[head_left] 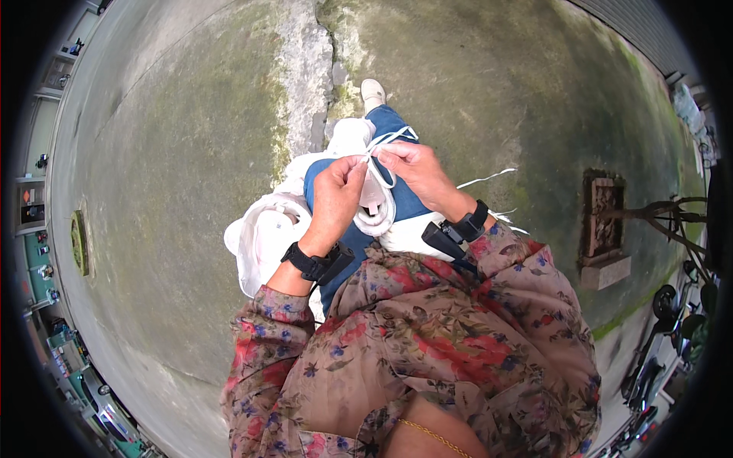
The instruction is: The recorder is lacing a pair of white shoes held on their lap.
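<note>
Left hand [338, 192] and right hand [420, 172] are pinching flat white lace [391, 137], as blue denim legs [410, 204] are holding the white shoe [372, 198] for them.

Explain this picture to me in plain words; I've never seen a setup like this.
There is no machine arm here, just a person's two bare hands. The one picture comes from a wide fisheye camera worn on the head, looking down, so straight edges bend near the rim. A black device is strapped to each wrist.

The left hand and right hand meet over the lap, pinching a white lace. It belongs to a white shoe lying across the blue jeans. More white items sit beside the lap on the left; exactly what they all are is hard to tell. Beyond the knees is a pale shoe, and below, mossy concrete ground.
</note>
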Available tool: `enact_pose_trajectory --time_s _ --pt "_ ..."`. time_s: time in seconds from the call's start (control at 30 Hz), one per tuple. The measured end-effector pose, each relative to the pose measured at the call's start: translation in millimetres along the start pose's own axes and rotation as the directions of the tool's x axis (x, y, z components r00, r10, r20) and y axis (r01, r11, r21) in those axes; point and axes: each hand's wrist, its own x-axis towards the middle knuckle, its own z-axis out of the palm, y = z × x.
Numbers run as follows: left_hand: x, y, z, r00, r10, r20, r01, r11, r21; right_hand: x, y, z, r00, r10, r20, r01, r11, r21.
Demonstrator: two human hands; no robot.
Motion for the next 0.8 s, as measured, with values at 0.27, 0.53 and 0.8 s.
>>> enact_pose_trajectory --time_s 0.27,0.53,0.8 --pt "-5 -8 3 0.991 0.13 -0.042 -0.124 0.985 0.117 4 7 14 1.0 0.001 -0.007 -0.001 1.0 -0.025" --pt "63 -39 -41 0.991 0.038 0.132 -0.085 0.927 0.366 17 -38 7 0.982 -0.188 0.032 0.186 0.981 0.048" --pt "108 -20 -31 0.892 -0.139 0.431 -0.247 0.649 0.72 22 -80 -4 0.971 -0.201 0.127 0.2 0.98 0.023"
